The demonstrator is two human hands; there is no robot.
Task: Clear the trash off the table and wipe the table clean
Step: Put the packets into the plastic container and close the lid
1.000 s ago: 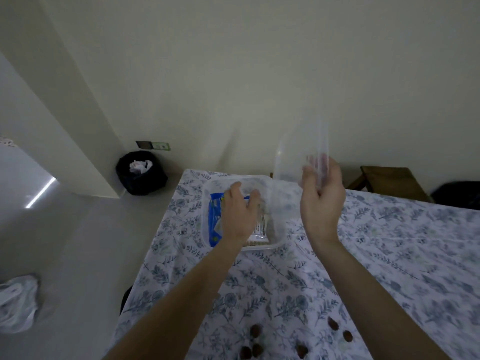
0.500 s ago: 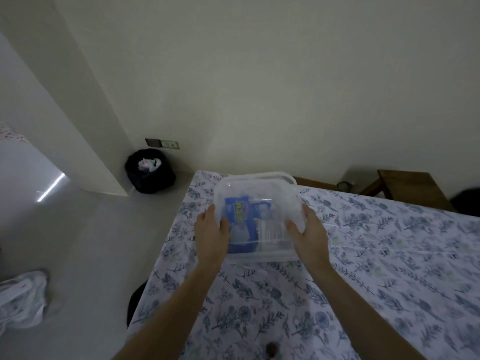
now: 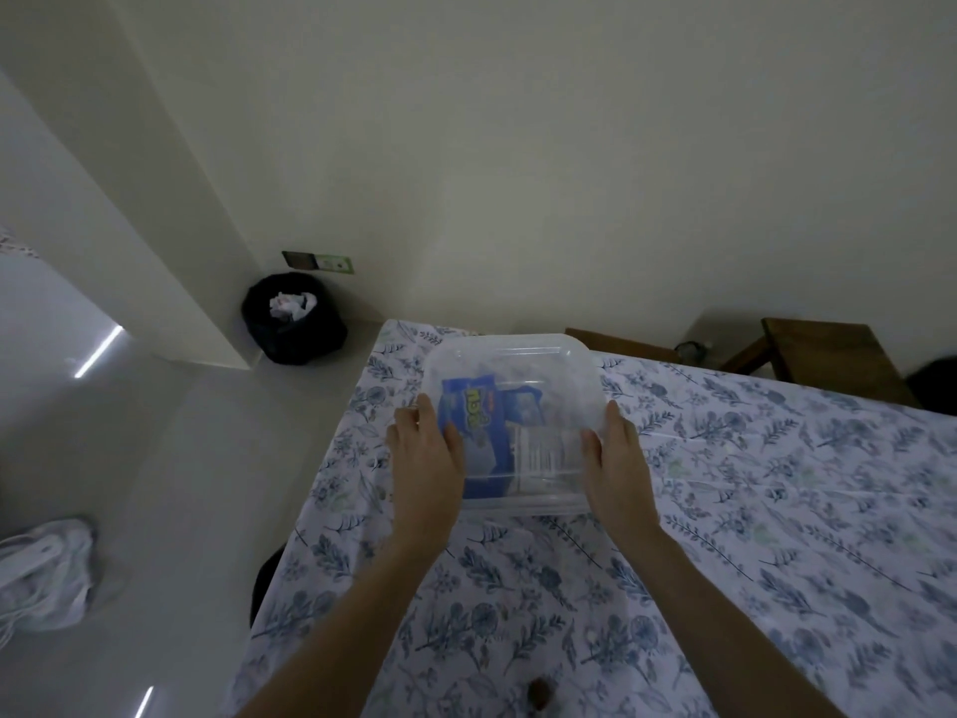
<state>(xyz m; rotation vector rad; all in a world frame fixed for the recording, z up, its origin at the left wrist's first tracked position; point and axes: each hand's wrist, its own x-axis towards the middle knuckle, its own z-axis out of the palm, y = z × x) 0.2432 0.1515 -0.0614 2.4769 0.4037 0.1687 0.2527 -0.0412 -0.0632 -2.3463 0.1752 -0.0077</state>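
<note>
Pale walls and a grey floor surround the surface with its floral cloth; a black bin stands in the corner, well beyond the left hand. Between that hand and the right hand, each pressed flat to a side, sits the clear lidded box with a blue wrapper inside. A brown scrap lies on the cloth nearer than both hands.

Container on the bench near its far left corner, wrapper inside; left hand and right hand at its sides; bin on the floor beyond, left.
</note>
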